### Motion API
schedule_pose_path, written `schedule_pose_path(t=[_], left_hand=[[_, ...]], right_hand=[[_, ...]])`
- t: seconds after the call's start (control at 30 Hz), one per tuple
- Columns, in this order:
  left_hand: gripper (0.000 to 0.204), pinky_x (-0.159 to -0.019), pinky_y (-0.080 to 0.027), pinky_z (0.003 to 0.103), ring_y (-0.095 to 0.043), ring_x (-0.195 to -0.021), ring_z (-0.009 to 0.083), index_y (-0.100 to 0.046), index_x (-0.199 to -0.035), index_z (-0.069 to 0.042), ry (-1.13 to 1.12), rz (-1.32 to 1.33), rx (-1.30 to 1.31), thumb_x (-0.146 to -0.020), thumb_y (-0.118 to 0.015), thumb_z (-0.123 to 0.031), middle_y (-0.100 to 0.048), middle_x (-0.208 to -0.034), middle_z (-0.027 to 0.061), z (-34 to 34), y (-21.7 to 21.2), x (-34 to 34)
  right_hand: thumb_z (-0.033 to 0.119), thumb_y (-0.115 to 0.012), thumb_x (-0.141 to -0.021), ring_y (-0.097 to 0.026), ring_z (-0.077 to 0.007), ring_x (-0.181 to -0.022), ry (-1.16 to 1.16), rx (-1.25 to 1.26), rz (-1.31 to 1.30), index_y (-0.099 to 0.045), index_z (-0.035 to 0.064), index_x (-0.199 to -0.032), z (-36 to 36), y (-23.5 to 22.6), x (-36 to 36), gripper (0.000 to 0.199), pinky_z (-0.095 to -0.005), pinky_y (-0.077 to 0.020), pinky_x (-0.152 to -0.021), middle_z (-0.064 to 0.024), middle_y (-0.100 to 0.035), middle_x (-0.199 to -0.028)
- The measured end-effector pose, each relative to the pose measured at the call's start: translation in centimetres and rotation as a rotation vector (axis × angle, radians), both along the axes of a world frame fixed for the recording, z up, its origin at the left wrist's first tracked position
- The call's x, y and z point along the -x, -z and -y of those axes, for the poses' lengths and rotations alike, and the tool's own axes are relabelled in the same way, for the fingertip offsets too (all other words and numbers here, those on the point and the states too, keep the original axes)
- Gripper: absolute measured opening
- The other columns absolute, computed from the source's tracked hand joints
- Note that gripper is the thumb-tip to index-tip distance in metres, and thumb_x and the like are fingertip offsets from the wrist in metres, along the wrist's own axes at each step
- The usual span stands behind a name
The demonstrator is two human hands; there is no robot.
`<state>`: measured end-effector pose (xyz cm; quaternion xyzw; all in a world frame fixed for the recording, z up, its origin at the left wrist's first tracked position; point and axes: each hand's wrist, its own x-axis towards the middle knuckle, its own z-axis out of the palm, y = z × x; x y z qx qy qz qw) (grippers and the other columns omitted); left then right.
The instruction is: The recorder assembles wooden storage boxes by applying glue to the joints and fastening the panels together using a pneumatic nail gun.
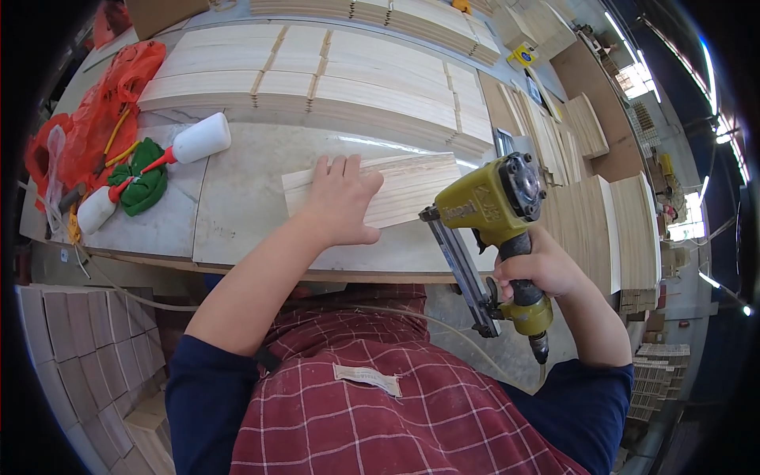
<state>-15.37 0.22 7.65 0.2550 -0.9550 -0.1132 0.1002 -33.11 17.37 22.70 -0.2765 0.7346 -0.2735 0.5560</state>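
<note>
My left hand (pixel 342 204) lies across a pale wooden board (pixel 416 184) on the worktable. Its fingertips reach the board's far edge and its thumb is by the near edge, holding it. In my right hand (pixel 535 265) is an olive-yellow pneumatic nail gun (pixel 483 202), gripped by its black handle. The gun's nose is at the board's right end; whether it touches the wood I cannot tell. Its long magazine slants down toward me, past the table's front edge. An air hose runs from the base of the handle.
Stacked grooved wooden panels (pixel 380 71) line the table's far side. At left are a white glue bottle (pixel 202 138) with a red nozzle, another glue bottle (pixel 96 210), a green cloth (pixel 145 178) and red plastic bags (pixel 107 99). More boards (pixel 582 226) stand at right. Stacked blocks (pixel 87 332) are lower left.
</note>
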Motion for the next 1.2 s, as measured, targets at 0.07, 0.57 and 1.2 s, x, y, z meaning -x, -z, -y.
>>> schedule_pose_path(t=[0.07, 0.57, 1.2], left_hand=[[0.059, -0.097, -0.024, 0.049, -0.040, -0.110, 0.0364, -0.051, -0.099, -0.010, 0.012, -0.067, 0.025, -0.053, -0.070, -0.042, -0.043, -0.116, 0.0234, 0.1, 1.3, -0.5], [0.059, -0.092, -0.028, 0.044, -0.039, -0.110, 0.0364, -0.050, -0.098, -0.007, 0.069, -0.024, -0.038, -0.055, -0.069, -0.041, -0.040, -0.121, 0.0255, 0.4, 0.5, -0.7], [0.089, -0.096, -0.025, 0.046, -0.040, -0.111, 0.0342, -0.035, -0.133, -0.009, 0.015, 0.029, 0.008, -0.060, -0.063, -0.051, -0.038, -0.124, 0.0222, 0.3, 0.6, -1.3]], right_hand=[[0.000, -0.062, -0.068, -0.056, -0.0149, -0.048, -0.007, -0.008, 0.007, -0.051, -0.0090, -0.084, 0.2, 0.0, -0.4, 0.021, -0.0265, -0.0469, -0.046, -0.0094, -0.056, -0.059], [-0.001, -0.062, -0.067, -0.057, -0.0168, -0.049, 0.022, -0.101, 0.027, -0.051, -0.0088, -0.088, 1.1, 1.2, -1.0, 0.025, -0.0282, -0.0476, -0.047, -0.0109, -0.057, -0.061], [0.001, -0.061, -0.064, -0.056, -0.0179, -0.046, -0.055, 0.052, -0.080, -0.049, -0.0089, -0.085, 9.0, 1.4, 0.2, 0.027, -0.0301, -0.0500, -0.045, -0.0111, -0.056, -0.061]])
